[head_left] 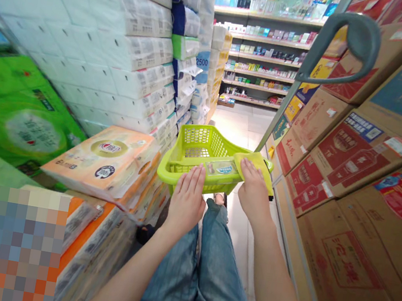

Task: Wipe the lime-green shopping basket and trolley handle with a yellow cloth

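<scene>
Tissue packs [102, 26] are stacked high on the left of the aisle, with green packs [18, 110] and an orange pack [107, 160] lower down. Cardboard boxes [376, 164] are stacked on the right. Stocked shelves [265, 43] close off the far end, beyond a pale tiled floor [240, 123].

Between the stacks, in front of the person's jeans [203, 274], is a lime-green basket [167, 168] with nothing visible inside. A long grey handle [342, 45] rises from its right side towards the top of the view.

A yellow cloth [260, 163] lies over the near right corner of the basket's rim. The right hand [254, 187] is flat on the cloth, palm down with the fingers stretched out. It presses the cloth rather than gripping it. The left hand [187, 197] lies spread against the near wall with the fingers side by side, their tips at the rim. It is not clasped round anything. A small clear label [221, 168] sits on the rim between the two hands.

The work looks like wiping the rim. To do it well, the left hand should brace the basket so it cannot swing or tip. The right hand should draw the cloth along the rim with even pressure, folding it over the lip to reach the underside and corners. The mesh wall probably needs lighter strokes so the cloth does not snag.
</scene>
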`<state>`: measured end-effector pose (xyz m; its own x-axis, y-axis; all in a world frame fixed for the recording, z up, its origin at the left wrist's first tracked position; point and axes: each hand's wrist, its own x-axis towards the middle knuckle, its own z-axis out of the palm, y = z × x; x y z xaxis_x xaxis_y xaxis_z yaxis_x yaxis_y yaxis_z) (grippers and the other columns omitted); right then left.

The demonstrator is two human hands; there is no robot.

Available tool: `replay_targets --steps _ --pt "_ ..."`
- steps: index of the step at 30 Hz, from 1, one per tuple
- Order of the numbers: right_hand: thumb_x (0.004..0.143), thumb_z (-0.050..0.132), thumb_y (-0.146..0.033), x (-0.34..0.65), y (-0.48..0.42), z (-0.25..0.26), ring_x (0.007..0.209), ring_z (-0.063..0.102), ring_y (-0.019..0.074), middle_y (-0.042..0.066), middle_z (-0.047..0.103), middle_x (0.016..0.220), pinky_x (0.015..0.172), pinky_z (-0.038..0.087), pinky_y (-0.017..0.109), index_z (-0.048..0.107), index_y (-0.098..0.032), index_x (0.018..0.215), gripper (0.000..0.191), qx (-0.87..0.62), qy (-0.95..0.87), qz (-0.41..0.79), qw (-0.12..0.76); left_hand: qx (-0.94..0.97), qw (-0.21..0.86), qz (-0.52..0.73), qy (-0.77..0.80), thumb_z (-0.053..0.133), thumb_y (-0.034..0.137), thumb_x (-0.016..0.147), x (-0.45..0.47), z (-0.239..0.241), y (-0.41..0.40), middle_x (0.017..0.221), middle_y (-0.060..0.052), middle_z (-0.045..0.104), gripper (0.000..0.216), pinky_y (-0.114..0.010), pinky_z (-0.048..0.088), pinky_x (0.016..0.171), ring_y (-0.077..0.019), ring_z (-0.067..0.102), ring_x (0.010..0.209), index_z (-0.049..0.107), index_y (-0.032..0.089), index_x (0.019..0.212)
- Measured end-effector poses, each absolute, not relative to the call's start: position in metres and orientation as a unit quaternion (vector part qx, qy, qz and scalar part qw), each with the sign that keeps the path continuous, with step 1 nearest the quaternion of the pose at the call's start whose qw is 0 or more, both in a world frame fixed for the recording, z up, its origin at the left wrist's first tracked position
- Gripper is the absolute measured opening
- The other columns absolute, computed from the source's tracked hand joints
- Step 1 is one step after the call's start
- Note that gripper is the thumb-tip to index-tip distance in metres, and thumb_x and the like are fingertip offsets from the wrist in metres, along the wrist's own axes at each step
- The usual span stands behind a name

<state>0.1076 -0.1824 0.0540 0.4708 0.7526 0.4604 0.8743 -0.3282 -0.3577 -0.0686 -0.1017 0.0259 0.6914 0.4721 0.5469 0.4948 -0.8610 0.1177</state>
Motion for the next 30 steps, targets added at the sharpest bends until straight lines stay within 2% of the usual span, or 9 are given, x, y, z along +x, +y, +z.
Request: replay_targets --steps 4,8,11,14,18,22,27,30 --pt "0.077 0.040 0.002 0.075 -0.168 0.053 0.143 0.040 0.0269 0.019 0.048 0.149 0.119 0.029 0.051 0.046 -0.008 0.144 0.068 -0.811 -0.498 -0.131 0.277 -0.918 0.020 -0.293 -0.266 0.050 0.014 0.081 -0.068 0.025 -0.102 0.156 -0.017 0.039 0.078 -0.045 0.025 0.120 -0.0277 0.034 0.146 0.023 0.008 0.154" --pt "0.079 0.039 0.001 0.044 -0.160 0.055 0.145 0.036 0.0236 0.016 0.045 0.152 0.121 0.027 0.047 0.045 -0.009 0.145 0.067 -0.754 -0.589 -0.112 0.268 -0.918 0.024 -0.300 -0.259 0.050 0.013 0.080 -0.069 0.025 -0.101 0.155 -0.017 0.041 0.078 -0.045 0.025 0.120 -0.0286 0.035 0.145 0.024 0.008 0.153" --pt "0.077 0.038 0.002 0.053 -0.166 0.057 0.144 0.037 0.0207 0.012 0.045 0.153 0.122 0.027 0.045 0.046 -0.011 0.145 0.069 -0.725 -0.631 -0.094 0.261 -0.918 0.025 -0.297 -0.262 0.050 0.014 0.081 -0.069 0.025 -0.100 0.155 -0.017 0.041 0.077 -0.045 0.025 0.120 -0.0282 0.035 0.145 0.025 0.008 0.153" --pt "0.075 0.037 0.004 0.081 -0.178 0.057 0.143 0.039 0.0206 0.010 0.048 0.151 0.122 0.027 0.047 0.048 -0.014 0.144 0.072 -0.756 -0.588 -0.097 0.270 -0.918 0.029 -0.293 -0.267 0.049 0.015 0.083 -0.068 0.024 -0.101 0.157 -0.016 0.038 0.075 -0.044 0.024 0.121 -0.0270 0.033 0.146 0.024 0.007 0.153" --pt "0.072 0.036 0.006 0.105 -0.182 0.055 0.142 0.041 0.0250 0.016 0.048 0.149 0.120 0.028 0.051 0.048 -0.009 0.143 0.074 -0.825 -0.477 -0.107 0.283 -0.917 0.029 -0.288 -0.274 0.048 0.015 0.083 -0.067 0.024 -0.102 0.158 -0.016 0.036 0.074 -0.043 0.022 0.121 -0.0264 0.030 0.147 0.024 0.006 0.153" --pt "0.075 0.039 0.004 0.079 -0.169 0.054 0.144 0.038 0.0274 0.020 0.045 0.151 0.120 0.027 0.050 0.047 -0.003 0.143 0.068 -0.823 -0.482 -0.120 0.275 -0.916 0.027 -0.292 -0.274 0.049 0.015 0.083 -0.067 0.024 -0.102 0.157 -0.016 0.038 0.074 -0.044 0.023 0.121 -0.0270 0.032 0.147 0.025 0.006 0.152" --pt "0.080 0.037 0.001 0.035 -0.157 0.054 0.146 0.035 0.0228 0.015 0.044 0.153 0.122 0.026 0.045 0.047 -0.005 0.144 0.065 -0.751 -0.591 -0.097 0.277 -0.917 0.040 -0.294 -0.266 0.049 0.015 0.081 -0.067 0.023 -0.100 0.155 -0.017 0.040 0.073 -0.045 0.024 0.121 -0.0288 0.033 0.146 0.028 0.005 0.151" --pt "0.077 0.036 0.004 0.044 -0.163 0.054 0.145 0.036 0.0205 0.012 0.046 0.152 0.122 0.026 0.044 0.047 -0.008 0.144 0.069 -0.731 -0.616 -0.085 0.282 -0.918 0.043 -0.289 -0.267 0.049 0.015 0.082 -0.068 0.022 -0.100 0.156 -0.017 0.039 0.072 -0.045 0.024 0.121 -0.0279 0.033 0.146 0.029 0.004 0.150"
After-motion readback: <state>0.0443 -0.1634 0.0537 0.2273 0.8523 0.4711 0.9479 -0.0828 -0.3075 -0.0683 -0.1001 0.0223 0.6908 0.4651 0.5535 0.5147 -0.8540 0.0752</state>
